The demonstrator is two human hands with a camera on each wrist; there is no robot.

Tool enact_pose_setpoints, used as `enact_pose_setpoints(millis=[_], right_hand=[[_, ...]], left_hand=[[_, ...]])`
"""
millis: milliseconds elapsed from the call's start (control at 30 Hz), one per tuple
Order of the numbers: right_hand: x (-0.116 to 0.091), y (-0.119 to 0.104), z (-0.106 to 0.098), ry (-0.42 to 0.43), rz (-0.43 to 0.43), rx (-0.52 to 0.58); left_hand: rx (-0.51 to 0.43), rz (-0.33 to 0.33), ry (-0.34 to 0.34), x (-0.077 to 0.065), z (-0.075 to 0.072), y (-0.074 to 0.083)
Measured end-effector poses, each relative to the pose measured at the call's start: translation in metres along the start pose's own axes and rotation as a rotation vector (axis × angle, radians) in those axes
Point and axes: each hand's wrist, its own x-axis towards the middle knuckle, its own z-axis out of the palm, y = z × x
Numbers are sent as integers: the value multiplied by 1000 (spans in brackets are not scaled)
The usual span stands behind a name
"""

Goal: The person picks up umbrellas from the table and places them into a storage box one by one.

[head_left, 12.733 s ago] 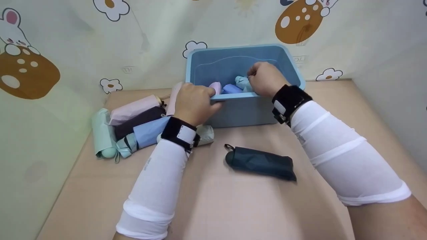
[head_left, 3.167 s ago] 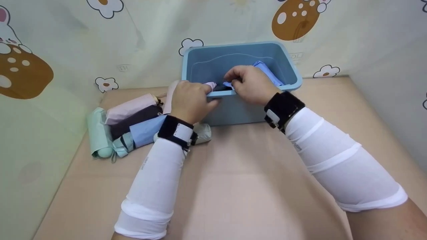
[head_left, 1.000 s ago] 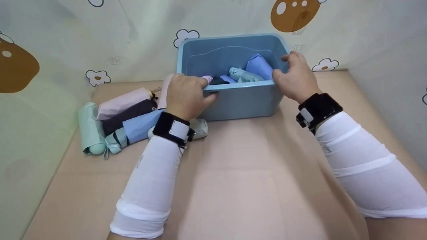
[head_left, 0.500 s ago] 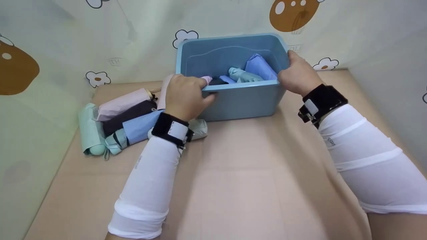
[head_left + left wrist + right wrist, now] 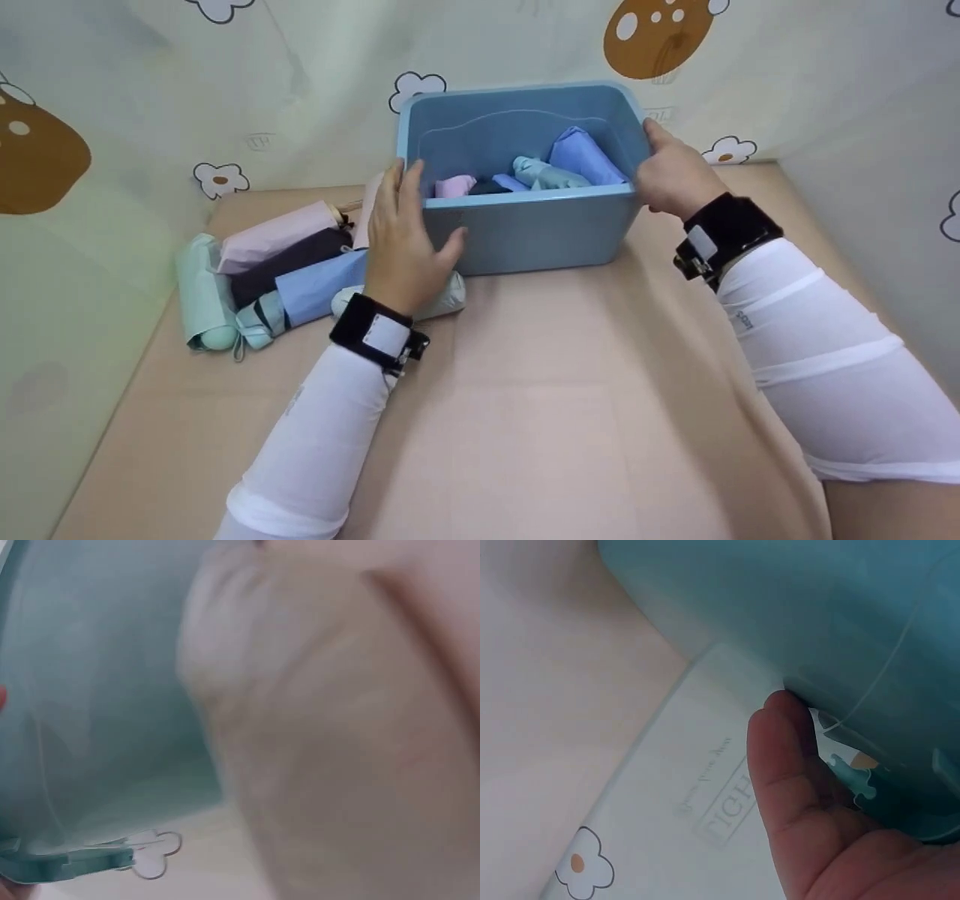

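A light-blue plastic bin (image 5: 525,232) stands near the back wall. Folded umbrellas lie inside: a periwinkle one (image 5: 586,156), a teal one (image 5: 549,174), a pink one (image 5: 454,186) and parts of darker ones. At the bin's front left corner, my left hand (image 5: 409,244) has its fingers spread and straight, close to the rim. Against the outer right side rests my right hand (image 5: 679,176); the right wrist view shows fairly straight fingers (image 5: 776,765) touching the wall below the rim. A pale, blurred surface (image 5: 330,727) fills much of the left wrist view.
Several folded umbrellas are grouped left of the bin: mint (image 5: 206,289), pink (image 5: 277,236), dark (image 5: 289,262), blue (image 5: 322,285) and pale grey-green (image 5: 450,296). The patterned wall (image 5: 322,90) rises right behind the bin on the tan table (image 5: 532,420).
The dark green umbrella has gone from the table, and umbrellas inside the bin lie differently. My right hand moved from inside to the bin's right side. My left hand released the rim.
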Motion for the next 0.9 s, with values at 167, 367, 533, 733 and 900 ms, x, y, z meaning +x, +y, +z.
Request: enact_pose_setpoints(millis=[167, 367, 533, 733, 900], right_hand=[[0, 1, -2, 12, -10, -20], [1, 2, -1, -1, 10, -18], [1, 2, 0, 3, 12, -23], [1, 2, 0, -2, 12, -8], [1, 2, 1, -5, 14, -9]], left_hand=[[-12, -150, -51, -8, -2, -10], [89, -238, -250, -15, 1, -20], [155, -254, -389, -22, 5, -23], [227, -227, -532, -34, 5, -25], [320, -96, -589, -44, 10, -27]])
